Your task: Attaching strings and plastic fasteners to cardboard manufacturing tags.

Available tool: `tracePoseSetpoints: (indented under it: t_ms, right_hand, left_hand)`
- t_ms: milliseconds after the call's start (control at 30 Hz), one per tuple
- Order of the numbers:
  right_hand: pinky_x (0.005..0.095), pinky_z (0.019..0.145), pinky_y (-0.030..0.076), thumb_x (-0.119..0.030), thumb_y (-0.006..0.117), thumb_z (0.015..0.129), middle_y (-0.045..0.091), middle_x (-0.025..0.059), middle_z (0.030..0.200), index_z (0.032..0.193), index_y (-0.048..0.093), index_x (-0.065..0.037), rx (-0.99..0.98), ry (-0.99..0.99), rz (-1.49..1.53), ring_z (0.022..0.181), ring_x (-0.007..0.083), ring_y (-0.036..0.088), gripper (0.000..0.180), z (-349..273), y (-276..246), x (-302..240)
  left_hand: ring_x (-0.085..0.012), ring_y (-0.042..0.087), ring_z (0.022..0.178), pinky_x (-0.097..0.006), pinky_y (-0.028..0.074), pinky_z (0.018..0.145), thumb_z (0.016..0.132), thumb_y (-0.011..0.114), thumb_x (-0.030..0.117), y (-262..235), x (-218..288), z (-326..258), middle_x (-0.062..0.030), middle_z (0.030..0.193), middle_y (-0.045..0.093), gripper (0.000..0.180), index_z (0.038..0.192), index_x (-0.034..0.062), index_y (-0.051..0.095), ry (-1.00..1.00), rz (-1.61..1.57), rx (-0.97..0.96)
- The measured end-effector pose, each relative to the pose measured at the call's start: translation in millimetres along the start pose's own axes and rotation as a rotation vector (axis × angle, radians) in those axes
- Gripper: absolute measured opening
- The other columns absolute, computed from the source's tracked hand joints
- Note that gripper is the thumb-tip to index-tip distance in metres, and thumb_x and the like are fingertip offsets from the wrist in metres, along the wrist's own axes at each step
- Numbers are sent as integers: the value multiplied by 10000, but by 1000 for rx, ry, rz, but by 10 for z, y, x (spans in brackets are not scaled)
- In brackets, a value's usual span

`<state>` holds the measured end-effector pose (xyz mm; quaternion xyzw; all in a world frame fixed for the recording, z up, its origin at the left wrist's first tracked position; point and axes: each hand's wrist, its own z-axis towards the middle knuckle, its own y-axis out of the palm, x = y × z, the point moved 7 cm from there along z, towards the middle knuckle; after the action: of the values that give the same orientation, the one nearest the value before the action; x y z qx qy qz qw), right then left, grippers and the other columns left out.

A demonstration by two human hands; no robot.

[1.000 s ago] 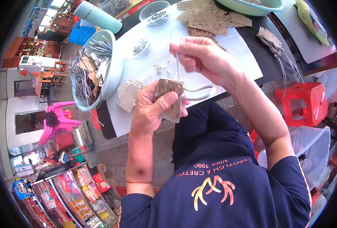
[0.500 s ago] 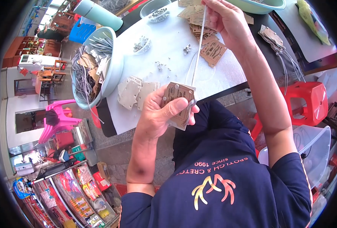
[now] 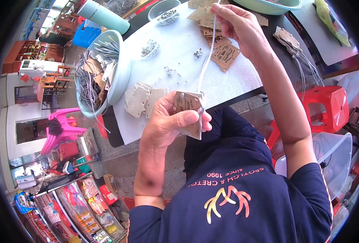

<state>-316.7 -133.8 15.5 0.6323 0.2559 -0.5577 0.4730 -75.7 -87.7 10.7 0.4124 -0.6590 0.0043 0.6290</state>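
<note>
My left hand (image 3: 169, 119) is closed round a small stack of brown cardboard tags (image 3: 189, 104), thumb across the printed face, just past the table's near edge. From the tags a whitish cord (image 3: 206, 65) runs up to my right hand (image 3: 238, 25), which pinches its upper part between thumb and fingertips. Loose brown tags (image 3: 225, 55) lie in a pile below and left of my right hand. Beside my left hand, plain grey-beige tags (image 3: 137, 99) rest on the white table sheet. Small metal fasteners (image 3: 170, 72) are scattered near the middle.
At the left edge stands a pale green basin (image 3: 125, 77) with cords and tags. Small clear bowls (image 3: 150, 49) hold metal pieces. A green bottle (image 3: 104, 16) is at the far left. Corded tags (image 3: 288, 39) lie to the right, above a red stool (image 3: 326, 106).
My right hand has moved slightly left with the cord. The cord, nearly straight before, now bends a little. My left hand has turned the tags slightly.
</note>
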Motion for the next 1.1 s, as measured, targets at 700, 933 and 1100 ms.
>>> tracePoseSetpoints:
  t_ms: [700, 933, 1100]
  right_hand:
    - [249, 590, 470, -134, 635, 902, 642, 58, 872, 1053, 628, -12, -74, 67, -112, 706, 112, 603, 194, 117, -67, -138]
    - [203, 533, 456, -303, 593, 948, 654, 19, 758, 976, 684, -23, -648, 143, -611, 580, 44, 538, 296, -636, 310, -81]
    - [207, 594, 484, -98, 645, 897, 622, 9, 832, 1106, 617, -36, -836, 293, -250, 664, 47, 564, 219, -1073, 475, -26]
  left_hand:
    - [-209, 673, 663, -333, 553, 625, 860, 693, 168, 90, -7, 63, -127, 781, 680, 215, 975, -2, 626, 14, 6, 42]
    - [-210, 672, 695, -332, 554, 647, 923, 621, 199, 42, 61, 62, -128, 836, 676, 252, 1062, -10, 610, 37, -32, 30]
    - [-206, 671, 697, -326, 556, 645, 932, 604, 210, 90, 119, 74, -132, 838, 673, 269, 1077, -17, 597, 45, -1, 33]
